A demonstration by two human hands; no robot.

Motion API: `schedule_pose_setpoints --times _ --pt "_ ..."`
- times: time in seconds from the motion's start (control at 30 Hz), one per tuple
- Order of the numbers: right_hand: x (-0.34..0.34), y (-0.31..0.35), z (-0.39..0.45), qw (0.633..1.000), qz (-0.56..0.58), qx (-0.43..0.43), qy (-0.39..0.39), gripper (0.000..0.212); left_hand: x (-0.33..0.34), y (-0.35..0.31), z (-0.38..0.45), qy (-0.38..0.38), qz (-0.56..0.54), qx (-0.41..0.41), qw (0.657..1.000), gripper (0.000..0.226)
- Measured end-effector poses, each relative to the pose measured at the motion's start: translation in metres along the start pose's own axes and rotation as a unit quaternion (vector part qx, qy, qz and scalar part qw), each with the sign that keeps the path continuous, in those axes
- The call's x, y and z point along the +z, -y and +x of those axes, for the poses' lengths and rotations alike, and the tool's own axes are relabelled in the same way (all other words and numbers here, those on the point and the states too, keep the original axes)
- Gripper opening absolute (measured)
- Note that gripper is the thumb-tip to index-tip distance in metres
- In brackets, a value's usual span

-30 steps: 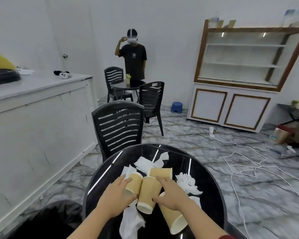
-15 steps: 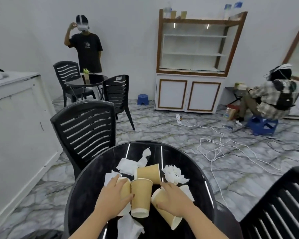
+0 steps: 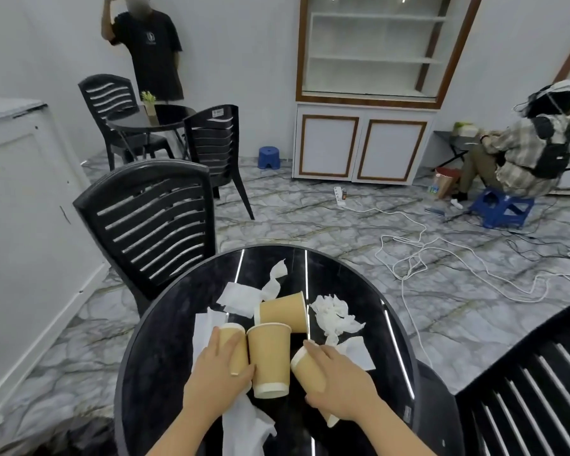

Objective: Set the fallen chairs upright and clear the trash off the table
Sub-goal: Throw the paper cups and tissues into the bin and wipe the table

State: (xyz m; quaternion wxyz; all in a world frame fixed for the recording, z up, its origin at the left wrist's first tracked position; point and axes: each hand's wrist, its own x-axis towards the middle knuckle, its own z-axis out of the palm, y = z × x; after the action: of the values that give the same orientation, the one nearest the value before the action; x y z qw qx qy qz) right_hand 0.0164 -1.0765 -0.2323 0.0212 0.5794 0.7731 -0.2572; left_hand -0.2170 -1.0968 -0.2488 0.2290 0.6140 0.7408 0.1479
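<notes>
My left hand is wrapped over a tan paper cup with a white rim lying on the round glossy black table, fingers curled around its side. My right hand grips a second tan paper cup tipped on its side, its base poking out below my wrist. Between my two hands lies a third tan cup, touching the left one, and a fourth lies crosswise just beyond it. Crumpled white tissues surround them — a flat sheet, a wrinkled wad, and a limp piece under my left wrist. A slatted black plastic chair stands upright at the far left of the table — another chair's slats show at my right
</notes>
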Motion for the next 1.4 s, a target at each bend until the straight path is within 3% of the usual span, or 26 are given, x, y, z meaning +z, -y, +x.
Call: schedule_pose_setpoints --times 0.5,0.8,1.1,1.4 --pt "0.0 0.0 -0.003 0.999 0.027 -0.017 -0.008 0.089 -0.002 0.0 -0.006 -0.012 -0.074 -0.045 0.996 0.06" --pt "-0.018 0.004 -0.011 0.993 0.104 -0.036 -0.038 0.089 -0.02 -0.004 -0.034 -0.105 -0.142 -0.048 0.983 0.067" --pt "-0.052 0.107 0.003 0.971 0.111 -0.2 -0.072 0.085 -0.062 0.026 -0.08 -0.227 -0.181 -0.081 0.953 0.058" --pt "0.016 0.27 0.002 0.936 0.104 -0.336 0.026 0.083 -0.109 0.138 -0.176 -0.317 -0.181 -0.194 0.91 0.06"
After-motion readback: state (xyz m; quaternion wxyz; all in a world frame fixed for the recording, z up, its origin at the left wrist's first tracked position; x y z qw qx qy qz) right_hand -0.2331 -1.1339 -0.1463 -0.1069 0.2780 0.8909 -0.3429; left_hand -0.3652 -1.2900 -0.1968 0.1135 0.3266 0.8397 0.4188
